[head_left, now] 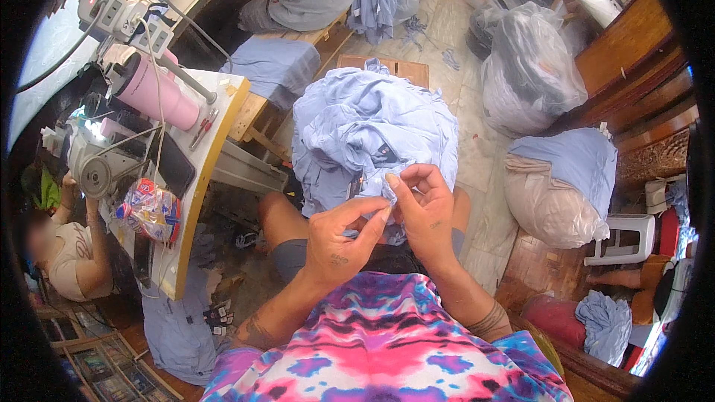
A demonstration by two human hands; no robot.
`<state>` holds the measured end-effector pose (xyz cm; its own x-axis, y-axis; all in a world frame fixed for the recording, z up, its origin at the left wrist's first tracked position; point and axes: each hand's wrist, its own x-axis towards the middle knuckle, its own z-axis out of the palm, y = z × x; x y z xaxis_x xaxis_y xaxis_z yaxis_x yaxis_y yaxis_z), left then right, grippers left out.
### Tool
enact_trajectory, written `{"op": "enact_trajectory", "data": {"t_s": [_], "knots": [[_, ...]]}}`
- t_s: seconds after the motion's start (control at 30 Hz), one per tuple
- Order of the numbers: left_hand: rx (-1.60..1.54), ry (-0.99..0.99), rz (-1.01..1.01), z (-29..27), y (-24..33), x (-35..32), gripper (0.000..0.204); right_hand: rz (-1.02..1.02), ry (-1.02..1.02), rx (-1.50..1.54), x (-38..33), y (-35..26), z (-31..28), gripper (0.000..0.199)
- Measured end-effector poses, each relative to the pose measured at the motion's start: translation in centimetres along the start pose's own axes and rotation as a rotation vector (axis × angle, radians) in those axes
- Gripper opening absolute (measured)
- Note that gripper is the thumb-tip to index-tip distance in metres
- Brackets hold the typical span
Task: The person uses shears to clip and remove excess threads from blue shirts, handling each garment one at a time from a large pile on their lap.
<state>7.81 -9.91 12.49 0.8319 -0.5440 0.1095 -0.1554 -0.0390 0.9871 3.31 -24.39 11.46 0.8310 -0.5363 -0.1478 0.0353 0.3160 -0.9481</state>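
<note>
- Light blue garment (372, 123): a crumpled heap at the centre of the frame, piled on the person's lap and knees, bulk rising toward the upper centre. One small edge of it is drawn down between the two hands.
- Pinched edge (389, 192): lies just above and between both hands, touching both; too bunched to give it a clear long axis, though the fold seems to run upright toward the heap.
- Left hand (344, 234): centre of frame, closed in a pinch, thumb and forefinger reaching up and right to the cloth edge.
- Right hand (424, 208): just right of it, fingers curled closed, gripping the same edge from the right; slightly higher and so nearer the heap.
- Sewing machine (100, 156): left of frame, on a counter (201, 179) with a pink tumbler (156, 93).
- Filled bags (532, 67): upper right, on the floor, well apart.
- Other people: one seated at upper centre, one at far left.
</note>
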Motion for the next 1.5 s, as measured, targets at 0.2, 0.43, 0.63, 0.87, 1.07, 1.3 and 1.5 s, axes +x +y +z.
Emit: {"op": "enact_trajectory", "data": {"t_s": [0.2,0.43,0.63,0.87,1.07,1.3,1.5], "knots": [[-0.070,0.086,-0.054,-0.3,-0.1,0.3,0.016,-0.131,-0.116,-0.035,-0.7,0.6,-1.0,0.016],[-0.050,0.091,0.004,-0.6,0.0,0.6,0.016,-0.207,-0.169,-0.138,-1.4,0.6,-1.2,0.017],[0.068,0.072,0.089,-0.8,0.7,0.5,0.019,-0.354,-0.159,-0.332,-1.1,-0.7,-1.2,0.015],[0.119,0.037,0.127,-1.2,1.2,0.8,0.019,-0.509,-0.161,-0.498,-0.8,-1.6,-1.1,0.016],[-0.058,0.024,-0.043,-1.6,1.7,0.8,0.019,-0.560,-0.186,-0.536,-0.5,-1.8,-1.2,0.011],[-0.055,0.036,-0.006,-2.0,1.9,1.3,0.015,-0.637,-0.247,-0.626,-0.2,-2.7,-0.9,0.013],[-0.227,0.111,-0.115,-1.5,1.2,1.2,0.012,-0.562,-0.252,-0.568,-0.5,-2.7,-0.7,0.015]]}}
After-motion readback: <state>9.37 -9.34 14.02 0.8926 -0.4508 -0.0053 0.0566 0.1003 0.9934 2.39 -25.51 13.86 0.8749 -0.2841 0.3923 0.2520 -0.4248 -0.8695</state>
